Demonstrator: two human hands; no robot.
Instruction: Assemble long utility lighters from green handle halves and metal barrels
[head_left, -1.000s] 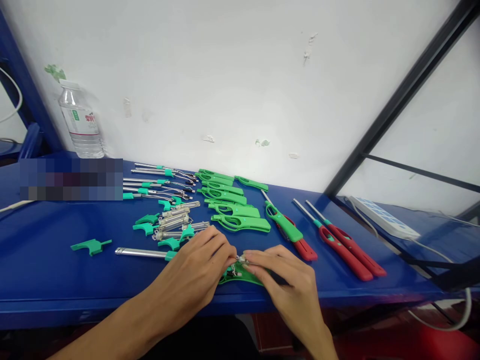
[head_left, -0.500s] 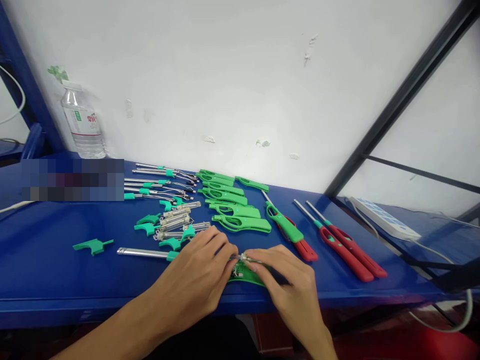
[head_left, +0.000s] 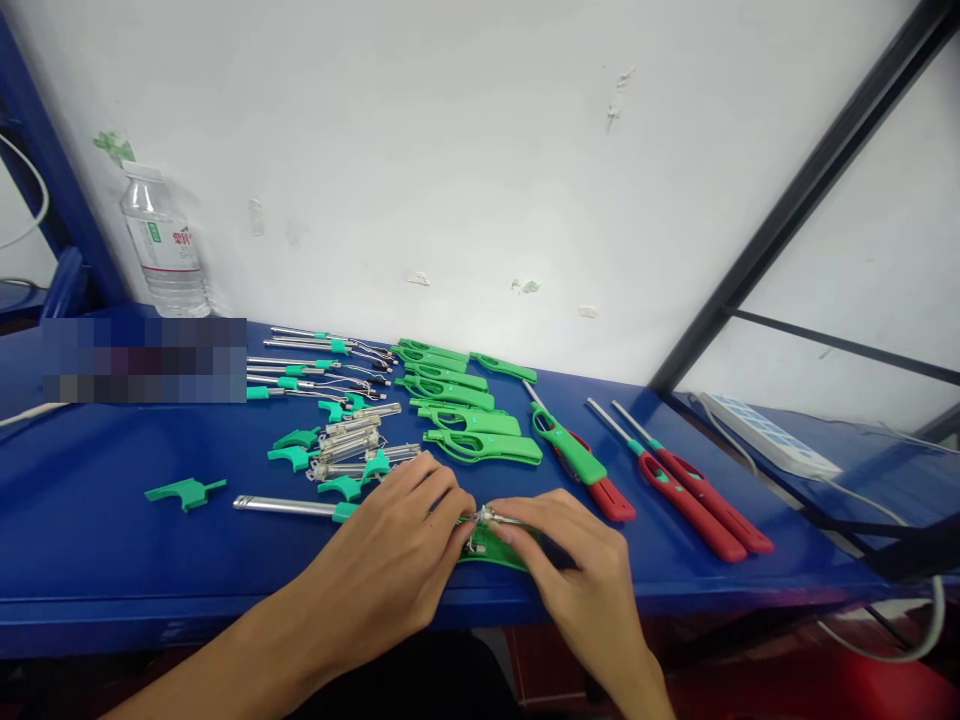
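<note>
Alignment work, looks like: right hand pinches small clear part above open green shell; left hand fingertips pressed together at shell's left end, contents unclear. Next move calls for steady, light pressure.

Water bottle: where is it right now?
In the head view, the water bottle stands upright at the far left of the blue table, by the white wall, just behind the pixelated patch.
</note>
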